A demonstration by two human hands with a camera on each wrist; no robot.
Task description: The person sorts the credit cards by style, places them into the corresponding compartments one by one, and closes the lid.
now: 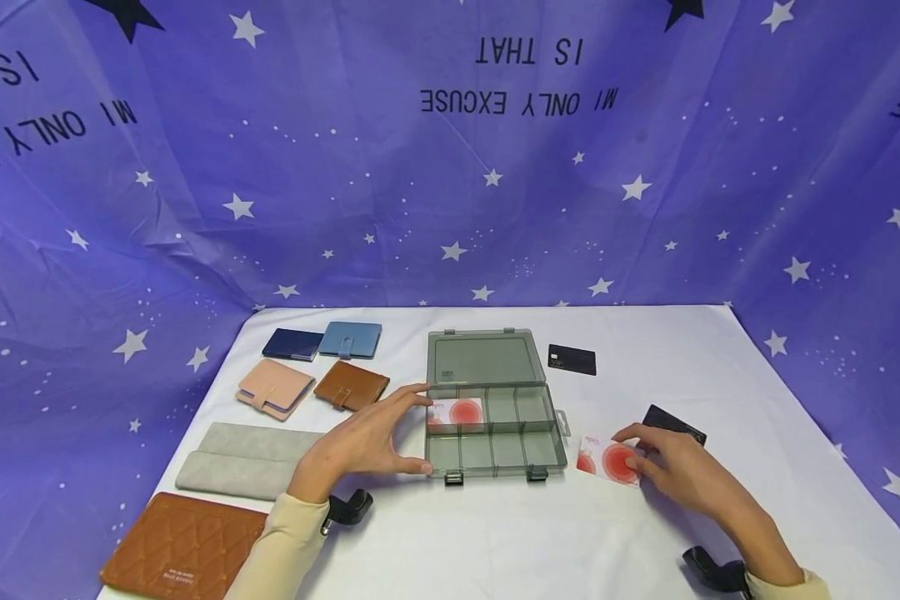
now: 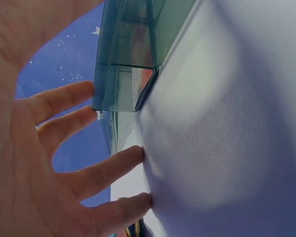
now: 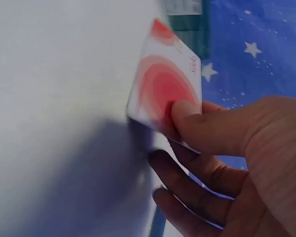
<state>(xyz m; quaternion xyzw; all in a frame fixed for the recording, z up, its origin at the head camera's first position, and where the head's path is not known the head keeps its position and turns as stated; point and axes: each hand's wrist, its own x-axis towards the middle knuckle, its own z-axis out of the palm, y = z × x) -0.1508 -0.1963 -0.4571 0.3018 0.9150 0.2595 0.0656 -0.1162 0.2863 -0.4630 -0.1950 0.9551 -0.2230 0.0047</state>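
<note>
My right hand pinches a white card with red circles between thumb and fingers, right of the box. In the right wrist view the card is tilted, with the thumb on its printed face. My left hand spreads its thumb and fingers along the left side of a green see-through compartment box, fingertips touching its edge. The left wrist view shows these fingers fairly straight. The box's lid lies open to the back. A similar red-and-white card lies in its back left part.
Black cards lie right of the box, one partly behind my right hand. To the left are navy, blue, pink and brown small wallets, a grey folded case and a quilted brown case.
</note>
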